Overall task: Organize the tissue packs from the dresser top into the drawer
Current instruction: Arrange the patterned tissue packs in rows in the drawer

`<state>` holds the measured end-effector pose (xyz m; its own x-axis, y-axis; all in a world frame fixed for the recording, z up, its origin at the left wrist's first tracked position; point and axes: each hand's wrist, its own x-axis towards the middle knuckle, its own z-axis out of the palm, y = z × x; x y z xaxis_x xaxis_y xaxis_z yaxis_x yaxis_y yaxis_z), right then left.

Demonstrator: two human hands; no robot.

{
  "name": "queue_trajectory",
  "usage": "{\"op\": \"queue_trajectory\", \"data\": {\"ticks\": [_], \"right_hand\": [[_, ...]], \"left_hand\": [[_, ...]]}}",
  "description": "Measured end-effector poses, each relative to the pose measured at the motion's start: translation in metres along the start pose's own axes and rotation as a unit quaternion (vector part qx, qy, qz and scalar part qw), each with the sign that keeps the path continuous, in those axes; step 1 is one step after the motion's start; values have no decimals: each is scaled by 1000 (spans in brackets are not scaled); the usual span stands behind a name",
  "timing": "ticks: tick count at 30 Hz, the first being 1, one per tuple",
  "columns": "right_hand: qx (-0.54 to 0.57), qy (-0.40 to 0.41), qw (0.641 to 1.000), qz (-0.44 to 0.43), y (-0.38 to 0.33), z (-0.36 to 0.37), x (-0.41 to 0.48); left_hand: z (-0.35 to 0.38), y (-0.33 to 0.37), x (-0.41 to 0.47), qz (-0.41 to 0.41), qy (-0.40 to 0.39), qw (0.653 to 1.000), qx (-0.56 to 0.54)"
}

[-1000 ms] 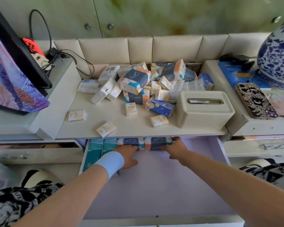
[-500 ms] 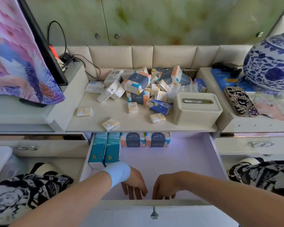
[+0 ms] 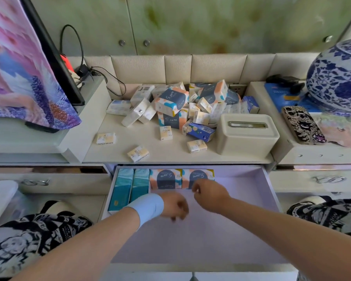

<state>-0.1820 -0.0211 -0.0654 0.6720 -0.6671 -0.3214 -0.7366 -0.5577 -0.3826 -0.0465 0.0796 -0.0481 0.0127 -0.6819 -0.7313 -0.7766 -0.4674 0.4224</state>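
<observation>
A heap of tissue packs [image 3: 182, 106] lies on the dresser top [image 3: 118, 153], with a few small "Face" packs [image 3: 138, 153] loose in front. Below it the drawer [image 3: 270, 191] stands pulled out. At its back lie two teal packs [image 3: 130, 187] and two navy-and-orange packs [image 3: 166, 178], side by side. My left hand [image 3: 175, 206], with a blue wristband, hovers over the drawer floor, blurred, fingers loosely curled and holding nothing. My right hand [image 3: 208, 195] hangs just in front of the right navy-and-orange pack, fingers loosely curled, holding nothing.
A cream tissue box [image 3: 247, 134] stands on the dresser top right of the heap. A patterned phone [image 3: 303, 124] and a blue-and-white vase [image 3: 336, 82] sit on the right ledge. A screen under a colourful cloth [image 3: 26, 74] and cables stand at the left.
The drawer was drawn further out. Both hands left its front edge and rose forward over the drawer floor toward the packs at the back.
</observation>
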Motion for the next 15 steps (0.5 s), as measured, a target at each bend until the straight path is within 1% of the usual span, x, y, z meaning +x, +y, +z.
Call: {"op": "queue_trajectory", "data": {"ticks": [1, 2, 3, 4, 5, 6, 7, 8, 10, 13, 15], "right_hand": [[-15, 53, 998, -2, 1, -7, 5], [-45, 75, 996, 2, 2, -13, 9], [-87, 77, 993, 17, 4, -16, 14], [-124, 71, 989, 42, 8, -17, 16], [-125, 60, 987, 77, 14, -15, 19], [-88, 45, 989, 108, 18, -13, 21], [-26, 24, 991, 127, 21, -9, 24], [37, 2, 991, 128, 22, -5, 27], [89, -19, 990, 104, 23, -1, 32], [68, -22, 994, 87, 24, -2, 33], [4, -26, 996, 91, 24, -7, 31]], "left_hand": [[-11, -2, 3, 16, 128, 991, 45], [-21, -6, 6, 25, 226, 971, 72], [-30, -13, 10, 20, 282, 954, 96], [-36, -21, 13, 2, 294, 947, 129], [-40, -28, 16, -24, 276, 947, 165], [-42, -35, 19, -47, 250, 947, 194], [-42, -40, 23, -64, 228, 948, 211], [-43, -44, 25, -73, 218, 949, 216], [-45, -48, 29, -78, 220, 951, 202], [-53, -46, 28, -81, 211, 956, 186], [-63, -40, 25, -83, 206, 958, 183]]}}
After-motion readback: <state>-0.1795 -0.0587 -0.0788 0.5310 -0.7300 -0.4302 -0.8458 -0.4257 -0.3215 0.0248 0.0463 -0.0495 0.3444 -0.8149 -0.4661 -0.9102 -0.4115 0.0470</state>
